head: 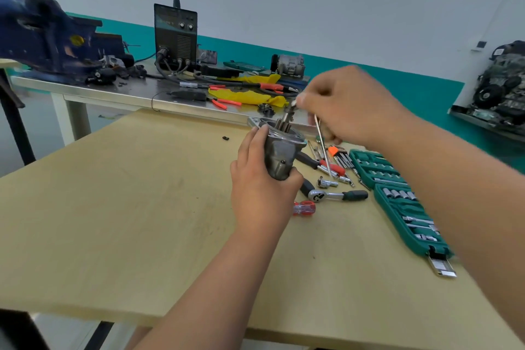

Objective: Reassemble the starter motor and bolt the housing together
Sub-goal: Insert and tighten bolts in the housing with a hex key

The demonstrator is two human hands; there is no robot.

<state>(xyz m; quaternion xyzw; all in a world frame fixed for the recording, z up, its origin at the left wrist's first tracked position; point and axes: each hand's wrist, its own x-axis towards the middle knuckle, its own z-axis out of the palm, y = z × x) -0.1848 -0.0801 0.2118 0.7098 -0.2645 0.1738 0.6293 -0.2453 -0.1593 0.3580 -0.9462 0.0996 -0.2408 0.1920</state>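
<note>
Wood tabletop (113, 207) under everything; the starter (281, 158) is held over its far edge, roughly upright.

Blue vise (48, 37): far behind the starter, off to its left, on the steel tabletop (113, 91).

Welder (175, 37): behind the starter, left of it, on the same steel surface among cables and yellow rags.

Green socket case (397, 202): right of the starter, lying open on the wood, sockets in their rows.

My left hand (261, 187): wrapped around the lower body of the starter, thumb on the near side, fingers curled up its left flank. Firm grip.

My right hand (349, 105): above and right of the starter, fingers curled. Thumb and forefinger pinch at the tip of the shaft (285, 122), which sticks up out of the starter's flange. What sits between them is too blurred to name. A thin steel rod (322, 145) hangs down from the same hand, just right of the starter.

Ratchet (338, 195): right of the starter's base, flat on the wood.

Red screwdriver (304, 207): just below the starter, beside my left wrist.

Hex keys (339, 155): right of the starter, near the case.

Small black bit (225, 138): left of the starter, alone on the wood.
</note>
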